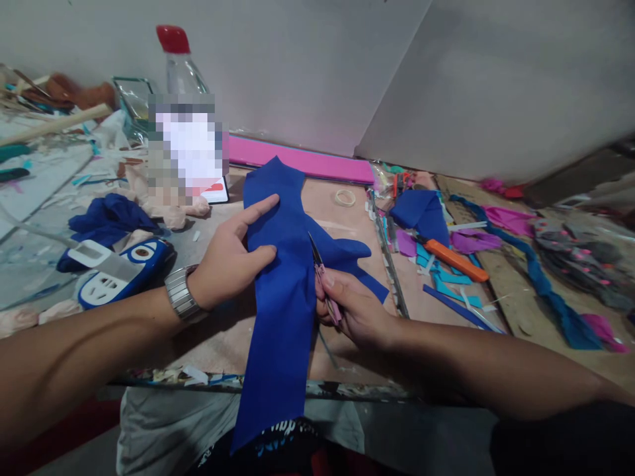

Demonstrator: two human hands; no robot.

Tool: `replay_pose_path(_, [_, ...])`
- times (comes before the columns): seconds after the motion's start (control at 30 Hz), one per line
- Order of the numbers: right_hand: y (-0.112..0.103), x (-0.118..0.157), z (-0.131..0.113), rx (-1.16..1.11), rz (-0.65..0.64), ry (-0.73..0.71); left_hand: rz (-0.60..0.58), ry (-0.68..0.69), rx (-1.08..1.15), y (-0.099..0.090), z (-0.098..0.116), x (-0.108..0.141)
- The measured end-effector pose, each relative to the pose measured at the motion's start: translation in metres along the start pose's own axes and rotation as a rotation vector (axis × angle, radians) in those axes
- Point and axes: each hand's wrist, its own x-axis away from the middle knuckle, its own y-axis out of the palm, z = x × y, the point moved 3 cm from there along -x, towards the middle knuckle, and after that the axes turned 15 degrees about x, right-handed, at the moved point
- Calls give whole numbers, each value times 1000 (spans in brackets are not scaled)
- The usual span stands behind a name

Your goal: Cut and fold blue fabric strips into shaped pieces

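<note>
A long piece of blue cloth (280, 311) runs down the middle of the table and drapes over its front edge. Upon its upper half, my left hand (231, 248) keeps the thumb and forefinger spread, while its other fingers are hidden, seemingly beneath the cloth. My right hand (354, 304) is closed around small pink-handled scissors (327, 294), their dark blades pointing up and away along the cloth's right edge. Whether the blades are apart cannot be made out. Another part of blue cloth (344, 248) spreads to the right behind the scissors, partly covered.
Leftward lie a blue-and-white device (126, 271), crumpled blue cloth (112, 218) and a lit phone (218, 192) before a red-capped bottle (173, 41). A pink strip (302, 160) borders the wall. An orange cutter (456, 260) rests among scraps at right, beside a metal ruler-like strip (389, 264).
</note>
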Motion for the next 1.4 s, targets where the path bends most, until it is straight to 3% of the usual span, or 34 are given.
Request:
replay_pose_path(0.7, [-2, 0, 7, 13, 53, 46, -24, -63, 99, -1, -4, 2])
replay_pose_path(1.03, [-1, -1, 5, 14, 30, 13, -46, -4, 93, -2, -2, -1])
replay_pose_path(1.23, [1, 2, -1, 75, 62, -35, -68, -45, 100, 0, -2, 1])
replay_pose_path(1.4, [3, 2, -4, -14, 44, -80, -121, -85, 122, 2, 0, 3])
